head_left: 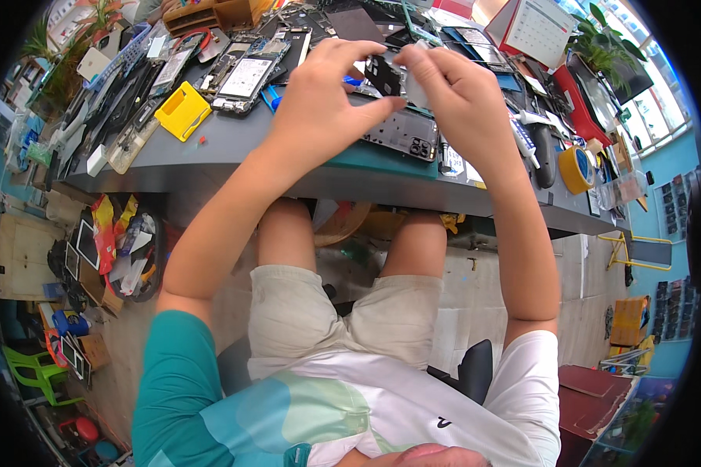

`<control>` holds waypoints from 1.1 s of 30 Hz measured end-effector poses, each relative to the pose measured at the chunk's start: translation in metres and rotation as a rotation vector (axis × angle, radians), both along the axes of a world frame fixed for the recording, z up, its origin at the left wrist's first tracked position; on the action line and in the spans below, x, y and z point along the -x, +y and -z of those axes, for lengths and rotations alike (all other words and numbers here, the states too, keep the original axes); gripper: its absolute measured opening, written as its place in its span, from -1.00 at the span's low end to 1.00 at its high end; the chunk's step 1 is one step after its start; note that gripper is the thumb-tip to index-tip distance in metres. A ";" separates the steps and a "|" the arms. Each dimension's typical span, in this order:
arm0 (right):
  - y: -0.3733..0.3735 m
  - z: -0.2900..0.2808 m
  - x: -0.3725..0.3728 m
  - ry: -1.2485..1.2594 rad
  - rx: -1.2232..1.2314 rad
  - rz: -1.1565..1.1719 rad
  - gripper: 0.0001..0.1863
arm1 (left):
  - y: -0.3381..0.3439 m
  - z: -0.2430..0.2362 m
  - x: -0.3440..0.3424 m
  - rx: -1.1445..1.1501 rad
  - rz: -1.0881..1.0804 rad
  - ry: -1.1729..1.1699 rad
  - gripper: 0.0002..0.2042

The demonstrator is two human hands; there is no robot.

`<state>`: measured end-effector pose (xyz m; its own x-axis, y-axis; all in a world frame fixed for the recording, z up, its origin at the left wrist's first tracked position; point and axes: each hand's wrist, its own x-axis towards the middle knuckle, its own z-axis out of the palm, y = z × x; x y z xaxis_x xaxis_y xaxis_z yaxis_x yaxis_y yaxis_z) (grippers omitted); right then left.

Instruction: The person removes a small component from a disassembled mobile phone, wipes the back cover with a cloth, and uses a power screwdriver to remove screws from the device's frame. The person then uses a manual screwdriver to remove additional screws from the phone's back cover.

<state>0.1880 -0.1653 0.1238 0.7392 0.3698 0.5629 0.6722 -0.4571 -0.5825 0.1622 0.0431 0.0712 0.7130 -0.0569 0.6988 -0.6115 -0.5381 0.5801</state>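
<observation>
My left hand (pixel 319 93) holds a small flat black phone part (pixel 383 76) by its edges, between thumb and fingertips. Close beside it on the right, my right hand (pixel 459 89) is closed with thumb and index finger pinched together near the part's upper corner. What that pinch holds, if anything, is too small to make out. Beneath both hands a dark phone housing (pixel 401 134) with a camera cluster at one corner lies on a green mat (pixel 389 162), partly covered by my left hand.
Opened phones (pixel 245 78) and loose parts crowd the desk on the left, near a yellow plastic piece (pixel 183 111). At the right lie a tube (pixel 524 140), a dark-handled tool (pixel 545 159) and a yellow tape roll (pixel 575 170). A desk calendar (pixel 533 31) stands behind.
</observation>
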 end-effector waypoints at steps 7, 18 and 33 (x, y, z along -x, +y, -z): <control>-0.027 0.020 0.008 0.443 -0.554 -0.135 -0.62 | 0.017 -0.005 0.008 0.514 0.502 0.337 -0.35; -0.016 0.042 0.045 0.763 -1.020 -0.322 -0.73 | -0.010 0.002 0.019 0.391 0.519 0.211 -0.33; -0.011 0.040 0.057 0.495 -0.941 -0.140 -0.55 | -0.048 0.004 0.054 0.521 0.417 0.247 -0.31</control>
<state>0.1314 -0.1760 0.0839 0.9481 0.0425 0.3151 0.2763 0.3803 -0.8826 0.1082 -0.0048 0.0674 0.8459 -0.0615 0.5298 -0.5232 0.0973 0.8466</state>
